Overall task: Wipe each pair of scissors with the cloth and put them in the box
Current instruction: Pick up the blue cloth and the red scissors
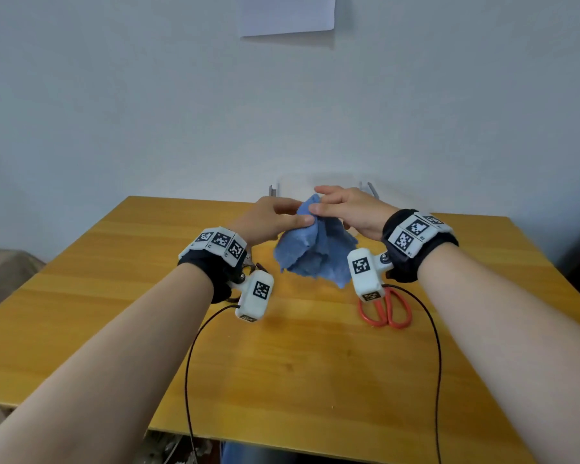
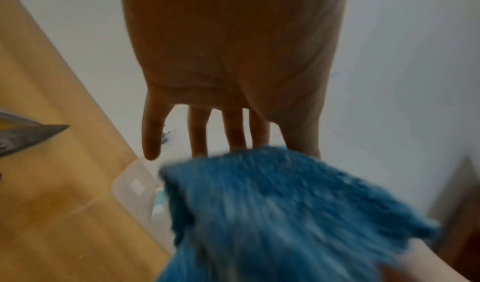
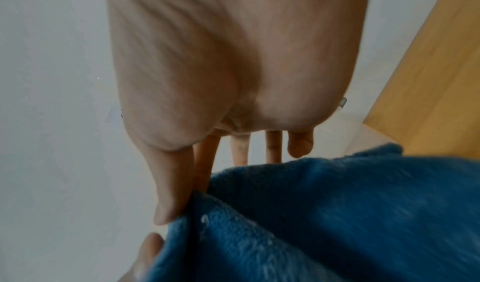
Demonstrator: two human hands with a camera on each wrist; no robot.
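Observation:
Both hands hold a crumpled blue cloth (image 1: 315,256) in the air over the far middle of the wooden table (image 1: 282,363). My left hand (image 1: 295,217) grips its top from the left, thumb against the cloth (image 2: 285,214). My right hand (image 1: 318,202) pinches the cloth's (image 3: 337,214) edge between thumb and index finger (image 3: 179,200). Red-handled scissors (image 1: 387,311) lie on the table under my right wrist, blades hidden. A grey scissor blade tip (image 2: 33,136) lies on the table left of my left hand. The clear plastic box (image 2: 130,186) stands behind the hands at the far edge.
Only the box's rim corners (image 1: 273,190) show past my hands in the head view; a small white and teal item (image 2: 159,204) lies inside it. Black cables (image 1: 195,346) run from both wrists across the table's near half. A pale wall stands directly behind the table.

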